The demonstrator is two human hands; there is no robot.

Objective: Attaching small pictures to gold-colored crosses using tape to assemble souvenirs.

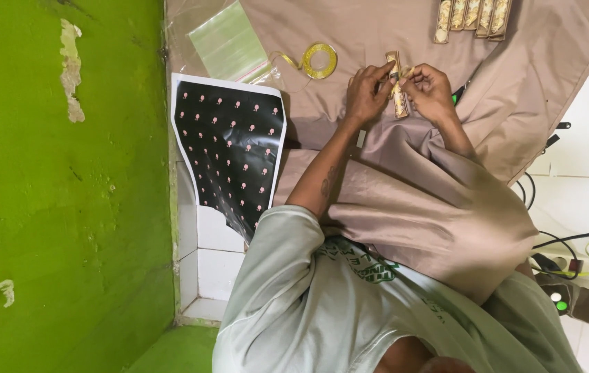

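The small, narrow gold-patterned wrapped box (398, 97) lies on the taupe cloth (377, 173) spread in front of me, between my two hands. My left hand (369, 92) is curled, its fingertips pinched onto the box's top end and the thin gold ribbon (405, 73) there. My right hand (430, 90) is also closed to a pinch, holding the ribbon just beside the box. To the left lies a gold ribbon spool (319, 60), then a clear zip bag (229, 41) and a black sheet with pink dots (229, 148). A row of similar wrapped boxes (470, 17) sits farther off.
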